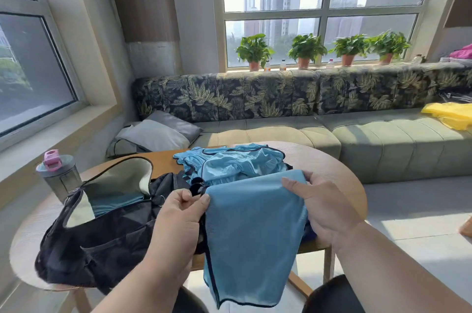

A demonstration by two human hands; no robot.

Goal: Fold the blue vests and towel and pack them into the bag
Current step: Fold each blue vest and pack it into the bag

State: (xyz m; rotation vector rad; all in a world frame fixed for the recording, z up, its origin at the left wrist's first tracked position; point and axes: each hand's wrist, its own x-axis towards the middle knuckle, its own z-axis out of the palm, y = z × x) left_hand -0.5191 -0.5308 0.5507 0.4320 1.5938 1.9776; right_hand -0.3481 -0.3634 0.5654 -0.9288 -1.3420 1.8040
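A blue vest (251, 231) hangs at lower centre, its top corners pinched by the left hand (178, 215) and right hand (319, 210) — both clamped on the cloth. The open black bag (102, 231) sits lower left. The slick fabric could slip from either pinch — spoiling the fold.

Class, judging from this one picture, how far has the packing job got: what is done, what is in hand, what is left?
Done: one folded blue piece already lies inside the open black bag. In hand: the left hand and right hand each pinch a top corner of a blue vest hanging over the table edge. Left: a crumpled pile of blue vests behind it, unfolded.
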